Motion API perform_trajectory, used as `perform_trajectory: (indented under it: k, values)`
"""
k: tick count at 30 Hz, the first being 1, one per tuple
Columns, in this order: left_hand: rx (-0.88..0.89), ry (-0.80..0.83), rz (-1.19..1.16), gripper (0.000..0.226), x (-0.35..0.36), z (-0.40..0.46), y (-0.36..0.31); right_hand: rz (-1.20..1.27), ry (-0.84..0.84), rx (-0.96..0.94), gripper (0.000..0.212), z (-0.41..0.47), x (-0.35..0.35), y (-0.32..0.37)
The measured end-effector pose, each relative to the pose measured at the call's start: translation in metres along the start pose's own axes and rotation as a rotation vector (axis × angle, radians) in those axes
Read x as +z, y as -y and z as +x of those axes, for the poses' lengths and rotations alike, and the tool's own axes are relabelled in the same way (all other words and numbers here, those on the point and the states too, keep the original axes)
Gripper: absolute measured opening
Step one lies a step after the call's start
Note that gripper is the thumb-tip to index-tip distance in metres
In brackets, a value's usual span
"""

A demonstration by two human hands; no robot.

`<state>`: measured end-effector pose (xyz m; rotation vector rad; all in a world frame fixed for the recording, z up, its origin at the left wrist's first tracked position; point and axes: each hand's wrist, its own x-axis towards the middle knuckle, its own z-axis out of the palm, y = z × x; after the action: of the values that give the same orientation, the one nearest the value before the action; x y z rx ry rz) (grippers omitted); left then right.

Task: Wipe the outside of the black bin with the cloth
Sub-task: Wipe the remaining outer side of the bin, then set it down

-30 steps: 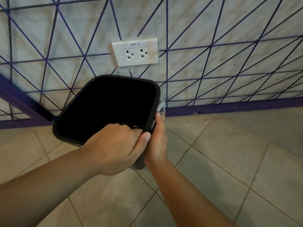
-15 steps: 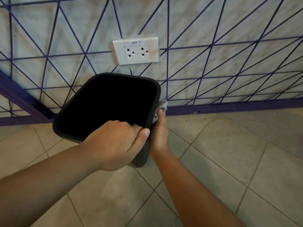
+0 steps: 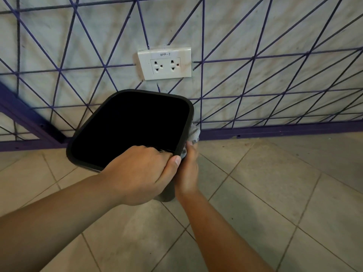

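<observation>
Our right hand (image 3: 186,169) has slid the cloth (image 3: 193,133) farther up the black bin (image 3: 129,124)'s right outer wall, so wiping progresses. Our left hand (image 3: 137,173) grips the near rim, tilting the bin on the floor (image 3: 275,193) by the wall.

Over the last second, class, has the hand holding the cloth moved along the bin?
Yes. The right hand with the cloth has slid along the black bin side toward the purple baseboard at the wall.
</observation>
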<state>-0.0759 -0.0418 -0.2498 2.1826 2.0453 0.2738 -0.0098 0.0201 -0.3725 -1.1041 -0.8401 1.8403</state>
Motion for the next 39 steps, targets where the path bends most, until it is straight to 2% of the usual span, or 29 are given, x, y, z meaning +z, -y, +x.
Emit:
perform_trajectory:
  k: [3, 6, 9, 13, 16, 21, 25, 29, 34, 39]
  values:
    - [-0.010, 0.001, 0.010, 0.041, 0.001, -0.001, -0.002, -0.025, -0.006, -0.002, 0.087, 0.007, 0.000, -0.005]
    - [0.000, 0.012, 0.007, 0.043, 0.001, -0.002, 0.000, -0.039, 0.010, -0.037, 0.092, -0.018, 0.001, 0.006]
    - [0.004, 0.015, 0.020, 0.042, 0.000, 0.000, 0.000, -0.009, -0.016, 0.023, 0.097, -0.013, -0.001, 0.001]
    - [-0.004, 0.007, 0.036, 0.041, 0.000, -0.001, -0.002, 0.008, -0.045, 0.045, 0.089, 0.007, -0.001, -0.006]
    - [-0.001, 0.011, 0.035, 0.041, 0.000, -0.001, -0.003, 0.003, -0.019, 0.000, 0.093, -0.017, 0.001, 0.002]
    - [-0.010, 0.008, 0.042, 0.042, 0.000, -0.001, -0.004, 0.032, -0.068, 0.055, 0.099, 0.005, -0.001, -0.011]
    - [0.003, 0.007, 0.043, 0.041, 0.000, 0.000, 0.000, -0.009, -0.048, 0.018, 0.092, -0.013, 0.001, -0.008]
    - [-0.006, 0.012, 0.041, 0.042, -0.001, 0.000, -0.002, 0.015, -0.052, 0.052, 0.093, 0.013, -0.003, -0.026]
    - [0.002, 0.018, 0.036, 0.041, -0.001, 0.001, -0.001, -0.009, -0.013, -0.021, 0.087, -0.022, 0.003, -0.003]
    - [0.009, 0.020, 0.068, 0.041, -0.001, -0.001, -0.001, -0.036, -0.025, 0.021, 0.094, 0.017, -0.001, -0.014]
